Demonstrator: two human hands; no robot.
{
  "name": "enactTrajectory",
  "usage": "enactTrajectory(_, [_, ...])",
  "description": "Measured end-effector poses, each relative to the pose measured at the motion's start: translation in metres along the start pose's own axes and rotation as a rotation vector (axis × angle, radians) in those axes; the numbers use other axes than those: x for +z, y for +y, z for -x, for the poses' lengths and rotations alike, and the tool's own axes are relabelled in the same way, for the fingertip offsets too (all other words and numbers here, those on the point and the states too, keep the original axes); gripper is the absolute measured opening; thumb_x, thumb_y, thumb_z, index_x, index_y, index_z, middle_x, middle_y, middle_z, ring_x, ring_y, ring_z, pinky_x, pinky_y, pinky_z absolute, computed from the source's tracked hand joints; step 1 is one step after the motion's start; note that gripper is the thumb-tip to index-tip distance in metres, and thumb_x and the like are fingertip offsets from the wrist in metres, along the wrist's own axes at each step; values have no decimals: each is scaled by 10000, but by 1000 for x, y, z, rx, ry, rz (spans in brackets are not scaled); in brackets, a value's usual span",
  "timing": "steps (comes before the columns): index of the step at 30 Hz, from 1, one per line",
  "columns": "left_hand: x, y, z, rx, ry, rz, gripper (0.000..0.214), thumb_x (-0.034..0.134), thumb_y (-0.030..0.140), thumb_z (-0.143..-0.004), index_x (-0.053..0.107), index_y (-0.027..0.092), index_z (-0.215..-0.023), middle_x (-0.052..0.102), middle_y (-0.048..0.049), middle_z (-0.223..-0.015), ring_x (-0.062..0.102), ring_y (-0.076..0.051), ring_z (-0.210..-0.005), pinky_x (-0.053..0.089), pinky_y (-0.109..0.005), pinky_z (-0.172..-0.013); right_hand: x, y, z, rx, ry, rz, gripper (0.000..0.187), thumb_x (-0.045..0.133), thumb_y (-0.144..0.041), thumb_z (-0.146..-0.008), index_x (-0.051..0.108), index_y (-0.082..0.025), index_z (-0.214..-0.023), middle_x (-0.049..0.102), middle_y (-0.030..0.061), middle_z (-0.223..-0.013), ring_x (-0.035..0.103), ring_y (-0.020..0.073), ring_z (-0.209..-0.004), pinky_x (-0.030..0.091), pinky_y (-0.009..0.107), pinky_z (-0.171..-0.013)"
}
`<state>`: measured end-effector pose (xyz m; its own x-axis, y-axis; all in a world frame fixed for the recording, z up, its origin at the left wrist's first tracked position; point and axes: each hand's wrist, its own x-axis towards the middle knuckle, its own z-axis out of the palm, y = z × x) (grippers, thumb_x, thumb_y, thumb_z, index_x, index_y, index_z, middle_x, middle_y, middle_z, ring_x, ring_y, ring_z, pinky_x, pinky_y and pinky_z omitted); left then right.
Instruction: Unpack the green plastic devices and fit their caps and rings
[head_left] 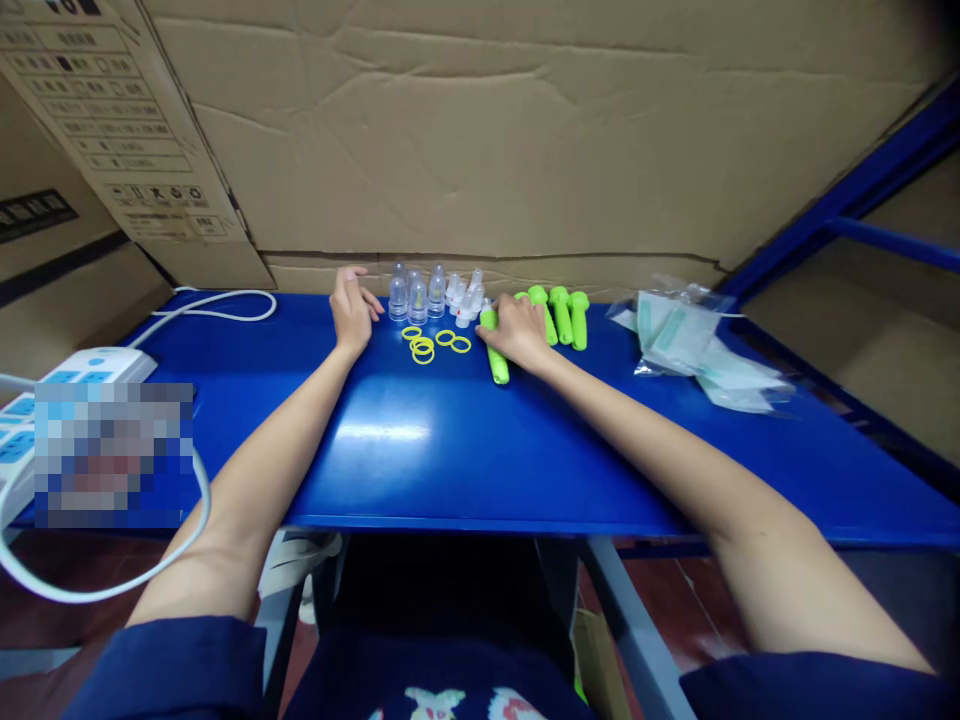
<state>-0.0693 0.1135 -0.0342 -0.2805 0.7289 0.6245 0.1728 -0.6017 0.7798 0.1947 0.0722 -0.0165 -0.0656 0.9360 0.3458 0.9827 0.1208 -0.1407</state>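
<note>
Green handle (pixel 496 362) flat on table (pixel 420 440)

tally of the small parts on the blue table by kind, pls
Green handles: 5, one under the right hand
Yellow rings: about 5, some overlapping
Clear cups: about 8, bunched, count unsure, beside the left hand
Plastic bags: a pile, count unclear
Total without bags: about 18

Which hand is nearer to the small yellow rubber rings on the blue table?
Left. The left hand lies just left of the yellow rings; the right hand rests slightly farther right, on a green handle.
</note>
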Motion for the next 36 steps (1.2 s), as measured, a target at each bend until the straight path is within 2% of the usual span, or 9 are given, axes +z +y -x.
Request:
enactTrajectory(6, [2, 3, 2, -6, -32, -33, 570, 286, 723, -968, 563, 226, -985, 562, 46, -490, 483, -108, -352, 324, -248, -396, 3, -2, -19, -8, 12, 81, 405, 594, -313, -843, 651, -41, -1137, 692, 255, -1155, 509, 434, -1228, 340, 579, -999])
enactTrajectory(14, [2, 2, 5, 7, -63, -52, 527, 298, 677, -992, 569, 226, -958, 563, 47, -480, 480, -109, -351, 336, -243, -399, 5, 5, -29, -13, 14, 77, 396, 595, -307, -845, 663, -42, -1131, 694, 252, -1185, 501, 431, -1245, 340, 575, -988])
enactTrajectory(18, [2, 1, 6, 8, -62, -47, 514, 304, 660, -999, 568, 222, -955, 561, 54, -470, 474, -107, -345, 338, -230, -393, 6, 5, -32, -7, 10, 66, 392, 592, -300, -844, 658, -55, -1143, 687, 249, -1212, 494, 432, -1253, 347, 580, -983])
enactTrajectory(24, [2, 1, 6, 7, -83, -55, 524, 302, 662, -994, 569, 213, -961, 566, 55, -470, 469, -106, -342, 353, -224, -398, 4, 4, -31, 4, -23, 36, 459, 534, -311, -899, 612, -12, -1239, 628, 285, -1309, 467, 438, -1299, 305, 631, -1023])
enactTrajectory(30, [2, 2, 8, 6, -99, -90, 519, 290, 653, -1002, 567, 216, -965, 566, 57, -478, 477, -103, -351, 369, -221, -414, -5, 4, -27, 8, -54, 11, 426, 404, -306, -985, 610, -20, -1224, 616, 279, -1326, 467, 422, -1306, 303, 629, -1045])
enactTrajectory(33, [2, 2, 9, 15, -105, -118, 498, 285, 622, -1018, 573, 218, -971, 570, 54, -486, 487, -107, -362, 377, -226, -425, -10, 8, -26, 6, -30, 16, 399, 339, -234, -991, 594, -29, -1220, 612, 276, -1323, 482, 413, -1285, 325, 603, -1019])
enactTrajectory(36, [2, 3, 10, 42, -123, -172, 498, 286, 611, -1026, 588, 216, -986, 574, 50, -492, 497, -115, -375, 392, -239, -454, -13, 19, -25, 2, 15, 37, 364, 351, -191, -964, 591, -39, -1191, 618, 272, -1297, 491, 410, -1257, 326, 583, -992])
